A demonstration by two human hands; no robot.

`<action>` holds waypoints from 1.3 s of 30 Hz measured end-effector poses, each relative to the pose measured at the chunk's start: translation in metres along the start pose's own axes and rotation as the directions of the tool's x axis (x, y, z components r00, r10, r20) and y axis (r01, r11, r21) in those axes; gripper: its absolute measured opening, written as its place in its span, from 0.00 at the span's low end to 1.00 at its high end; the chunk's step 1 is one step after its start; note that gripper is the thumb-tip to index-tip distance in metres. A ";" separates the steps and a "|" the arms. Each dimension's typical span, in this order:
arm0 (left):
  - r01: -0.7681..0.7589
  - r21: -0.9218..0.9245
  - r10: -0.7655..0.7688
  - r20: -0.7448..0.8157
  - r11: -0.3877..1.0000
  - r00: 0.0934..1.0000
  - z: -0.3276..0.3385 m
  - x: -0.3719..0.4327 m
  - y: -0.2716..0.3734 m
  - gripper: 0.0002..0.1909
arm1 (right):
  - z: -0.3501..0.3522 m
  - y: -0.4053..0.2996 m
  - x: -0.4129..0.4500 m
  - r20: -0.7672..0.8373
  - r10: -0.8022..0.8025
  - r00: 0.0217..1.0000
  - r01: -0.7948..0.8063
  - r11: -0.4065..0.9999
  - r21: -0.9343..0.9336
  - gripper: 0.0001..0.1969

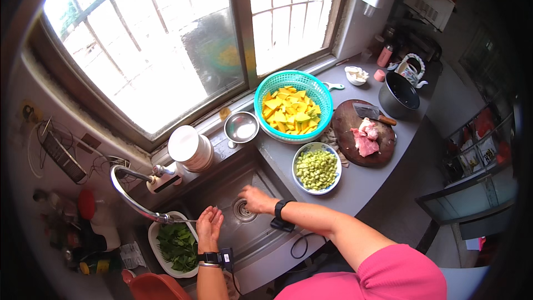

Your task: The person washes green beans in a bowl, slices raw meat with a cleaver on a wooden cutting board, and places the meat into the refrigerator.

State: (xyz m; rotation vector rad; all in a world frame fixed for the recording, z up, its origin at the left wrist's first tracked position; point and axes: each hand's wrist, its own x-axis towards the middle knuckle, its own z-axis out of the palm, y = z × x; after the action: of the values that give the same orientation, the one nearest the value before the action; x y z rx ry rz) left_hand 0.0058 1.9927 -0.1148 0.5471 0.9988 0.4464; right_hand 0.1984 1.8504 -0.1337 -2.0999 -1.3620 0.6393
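Under the thin stream from the curved metal faucet (125,200), my left hand (209,225) is held palm up with nothing in it. My right hand (255,200) hangs over the drain (245,210) of the steel sink (258,175), its fingers bent and partly hidden, so I cannot tell whether it holds anything. Left of my left hand is a white basket (153,233) of green leaves (177,243). Beyond my right hand, on the counter, stand a patterned bowl of shelled green beans (316,168) and a teal colander (329,104) of yellow pumpkin pieces (291,110).
A round wooden board (345,129) bears raw meat (366,137) and a cleaver (370,112). Behind it are a dark pot (398,93), a teapot (408,73) and a small white bowl (356,77). A metal bowl (241,127) and stacked bowls (189,148) line the windowsill side.
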 end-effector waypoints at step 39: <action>-0.396 0.794 0.315 0.270 0.462 0.910 0.249 -0.051 -0.155 0.18 | -0.207 0.161 -0.186 -0.365 0.465 0.807 -0.372 0.879 0.298 0.07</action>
State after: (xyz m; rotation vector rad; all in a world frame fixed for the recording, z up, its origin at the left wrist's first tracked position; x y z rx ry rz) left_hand 0.2153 1.7860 -0.0699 1.6898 0.9737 0.2736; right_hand 0.3696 1.5856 -0.0725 -2.2061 -0.5566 0.4284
